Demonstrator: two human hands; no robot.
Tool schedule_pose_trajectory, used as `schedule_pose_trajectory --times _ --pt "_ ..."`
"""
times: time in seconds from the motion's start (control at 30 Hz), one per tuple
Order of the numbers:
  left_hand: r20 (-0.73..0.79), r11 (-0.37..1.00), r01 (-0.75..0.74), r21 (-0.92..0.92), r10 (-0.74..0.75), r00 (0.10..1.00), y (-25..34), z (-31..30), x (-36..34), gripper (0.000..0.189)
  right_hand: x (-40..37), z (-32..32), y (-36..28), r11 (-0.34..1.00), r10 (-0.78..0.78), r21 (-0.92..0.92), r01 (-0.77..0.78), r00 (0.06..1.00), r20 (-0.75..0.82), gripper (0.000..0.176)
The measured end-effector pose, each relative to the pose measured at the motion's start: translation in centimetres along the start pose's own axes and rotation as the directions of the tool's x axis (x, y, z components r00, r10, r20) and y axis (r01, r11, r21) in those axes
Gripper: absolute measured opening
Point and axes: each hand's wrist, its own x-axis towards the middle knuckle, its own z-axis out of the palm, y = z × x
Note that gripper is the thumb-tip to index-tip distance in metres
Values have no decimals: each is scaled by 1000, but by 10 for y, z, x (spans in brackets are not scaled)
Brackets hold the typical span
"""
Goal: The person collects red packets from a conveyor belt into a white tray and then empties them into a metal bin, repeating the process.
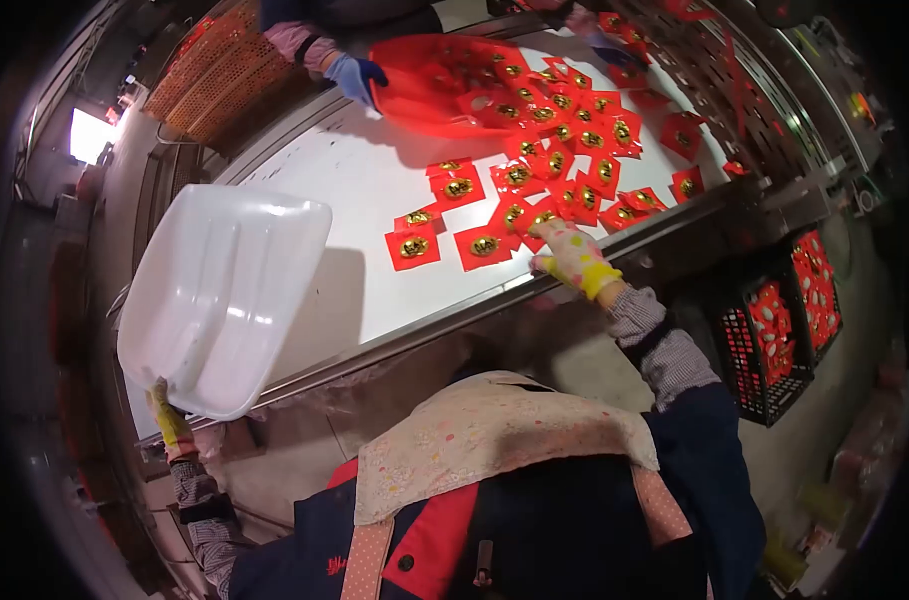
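Note:
My left hand (170, 420), in a yellow patterned glove, grips the near edge of a white plastic scoop tray (224, 300), which is tilted up over the left of the white table (389, 300). Nothing lies in the tray. My right hand (577, 258), in a pink and yellow glove, reaches over the table's near rim and touches red packets (544, 215) with gold emblems. Its fingers are apart. Many such packets lie spread and piled on the middle and right of the table.
Across the table, a co-worker's blue-gloved hand (354, 77) holds a red mesh bag (424, 85) beside the pile. Black crates (764, 385) with red packets stand at the lower right. An orange perforated crate (219, 75) is at the upper left. A metal rim (454, 315) edges the table.

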Motion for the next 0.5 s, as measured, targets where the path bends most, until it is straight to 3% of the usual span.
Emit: schedule_pose_trajectory --times 0.03,0.07,0.1,0.13,0.2,0.27,0.33,0.4,0.47,0.5 --pt "-27 996 -57 68 59 998 -10 -10 14 47 14 11 5 987 27 -161 -26 1000 9 50" --pt "-49 984 -112 136 119 992 -18 -21 27 47 28 25 15 986 27 -162 -25 1000 12 50" --pt "8 984 -79 162 79 997 -22 -25 36 59 40 36 28 969 171 -184 -165 985 21 53" --pt "16 985 -68 159 66 998 -20 -15 42 59 51 37 32 931 311 -208 -300 950 25 57" --pt "118 968 -187 165 169 978 -21 6 59 68 69 39 38 925 342 -180 -334 939 16 54" --pt "195 971 -156 183 120 973 -35 9 92 67 81 49 44 900 436 -57 -433 898 62 53" --pt "327 971 -181 158 122 937 -21 49 100 68 76 53 46 894 446 -55 -444 895 28 50" --pt "405 977 -127 170 49 913 -6 84 100 67 60 45 35 827 553 -108 -552 833 -24 48" --pt "473 979 -91 182 -6 881 1 110 106 67 50 42 26 828 536 -162 -536 843 -48 46" --pt "503 976 -88 200 -25 864 2 125 115 66 46 35 17 873 426 -209 -441 897 -114 45"
